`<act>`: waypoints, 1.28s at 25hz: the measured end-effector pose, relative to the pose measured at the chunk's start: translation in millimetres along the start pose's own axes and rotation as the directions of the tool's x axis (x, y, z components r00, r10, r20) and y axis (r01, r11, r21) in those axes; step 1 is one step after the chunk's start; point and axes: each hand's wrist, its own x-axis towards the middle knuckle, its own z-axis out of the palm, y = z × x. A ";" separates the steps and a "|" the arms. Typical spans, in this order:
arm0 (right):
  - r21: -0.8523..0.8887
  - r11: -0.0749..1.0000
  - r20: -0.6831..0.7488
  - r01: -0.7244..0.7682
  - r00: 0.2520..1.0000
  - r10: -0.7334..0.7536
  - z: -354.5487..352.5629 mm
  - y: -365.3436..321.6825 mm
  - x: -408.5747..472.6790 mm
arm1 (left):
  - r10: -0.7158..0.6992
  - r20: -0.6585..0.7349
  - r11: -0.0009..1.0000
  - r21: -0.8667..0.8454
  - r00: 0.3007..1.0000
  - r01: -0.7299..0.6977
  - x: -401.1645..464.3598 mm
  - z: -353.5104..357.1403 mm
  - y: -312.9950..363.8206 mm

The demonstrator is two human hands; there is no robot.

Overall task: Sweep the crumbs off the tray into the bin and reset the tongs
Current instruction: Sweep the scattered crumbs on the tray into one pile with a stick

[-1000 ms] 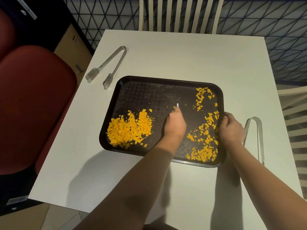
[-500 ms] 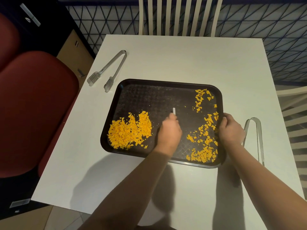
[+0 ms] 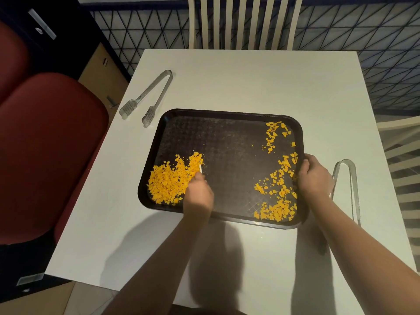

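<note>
A dark tray (image 3: pixel 227 135) lies on the white table (image 3: pixel 238 80). A heap of orange crumbs (image 3: pixel 172 180) covers its near left part, and a looser strip of orange crumbs (image 3: pixel 278 185) runs along its right side. My left hand (image 3: pixel 198 194) grips a small white tool (image 3: pixel 200 168) whose tip touches the right edge of the left heap. My right hand (image 3: pixel 314 178) grips the tray's right rim. One pair of metal tongs (image 3: pixel 147 96) lies beyond the tray's far left corner; a second pair of metal tongs (image 3: pixel 347 189) lies right of the tray, beside my right wrist.
A red padded seat (image 3: pixel 45 151) stands against the table's left edge. A pale slatted chair back (image 3: pixel 245 21) rises beyond the far edge, and another pale chair (image 3: pixel 402 160) is at the right. No bin shows in this view.
My left hand has swept leftward across the tray with the white tool, from the middle to the edge of the left crumb heap. My right hand has stayed on the right rim.
</note>
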 end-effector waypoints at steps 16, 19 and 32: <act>0.015 1.000 0.020 -0.015 1.000 0.015 -0.5 -0.3 1.1 | 0.154 -0.049 0.985 -0.072 0.987 -0.158 -0.9 -8.3 11.7; 0.016 1.000 0.016 -0.009 1.000 0.009 -0.7 -1.2 0.8 | 0.292 -0.246 0.952 -0.013 0.924 -0.304 23.4 -38.7 5.6; -0.006 0.999 0.041 -0.037 0.998 0.037 -2.1 -1.8 1.5 | 0.519 0.097 0.841 0.121 0.849 -0.527 147.4 -59.2 -7.4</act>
